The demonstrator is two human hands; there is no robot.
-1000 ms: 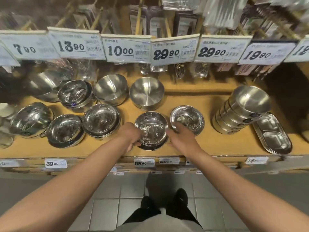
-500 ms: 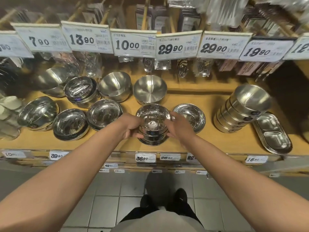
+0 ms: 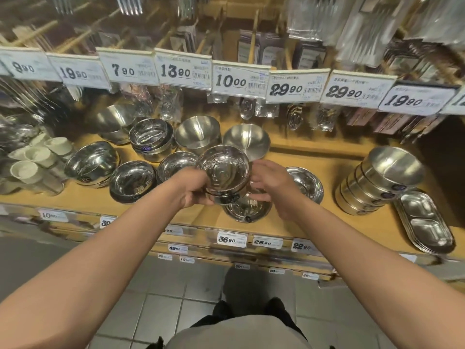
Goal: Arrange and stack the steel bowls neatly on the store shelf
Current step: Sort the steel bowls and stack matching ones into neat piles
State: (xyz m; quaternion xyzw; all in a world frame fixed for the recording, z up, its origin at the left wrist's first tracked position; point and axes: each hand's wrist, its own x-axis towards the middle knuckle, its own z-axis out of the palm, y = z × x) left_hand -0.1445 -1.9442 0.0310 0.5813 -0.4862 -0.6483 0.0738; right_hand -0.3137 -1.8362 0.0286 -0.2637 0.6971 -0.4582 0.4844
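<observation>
Above the shelf [image 3: 314, 157], bowl stack [image 3: 225, 172] in left hand [image 3: 192, 188] grip, right hand [image 3: 273, 183] released beside it

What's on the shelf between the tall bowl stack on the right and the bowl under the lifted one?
One shallow steel dish, seen in the head view, partly behind the right hand.

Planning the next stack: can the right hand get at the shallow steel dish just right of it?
Probably yes. The right hand looks open and empty, and the shallow dish lies uncovered right beside it on the shelf.
</observation>
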